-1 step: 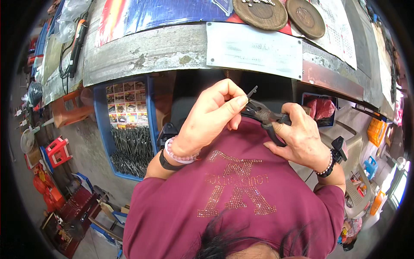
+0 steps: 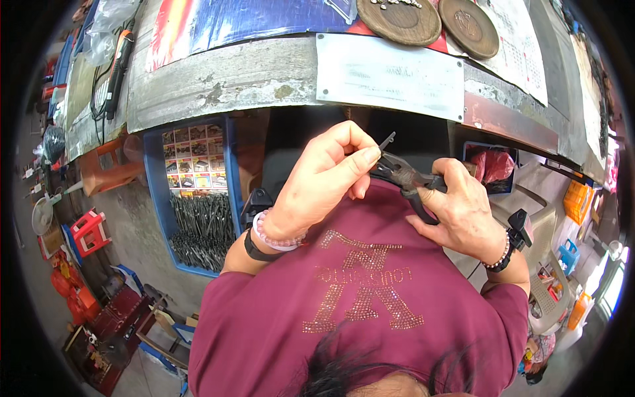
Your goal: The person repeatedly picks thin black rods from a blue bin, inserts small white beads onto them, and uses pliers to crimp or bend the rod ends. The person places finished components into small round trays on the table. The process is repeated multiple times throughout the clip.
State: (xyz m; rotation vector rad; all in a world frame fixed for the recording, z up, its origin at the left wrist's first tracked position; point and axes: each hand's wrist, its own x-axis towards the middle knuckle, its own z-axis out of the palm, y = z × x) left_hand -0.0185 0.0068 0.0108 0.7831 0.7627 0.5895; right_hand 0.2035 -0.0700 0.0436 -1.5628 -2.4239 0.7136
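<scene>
My left hand pinches a thin dark metal piece between thumb and fingertips; its narrow end sticks out past the thumb. In my right hand is a pair of pliers with dark handles, its jaws pointing left toward the pinched piece. The jaws come close to my left fingertips; whether they grip the piece I cannot make out. Both hands are held in front of my maroon shirt, just off the bench edge. To the left, a blue crate holds many slim dark metal strips and a sheet of small pictures.
Ahead runs a worn wooden bench. On it are a white plate along the edge, two round wooden dishes and a dark corded tool. A red stool stands far left; a pale plastic chair is at right.
</scene>
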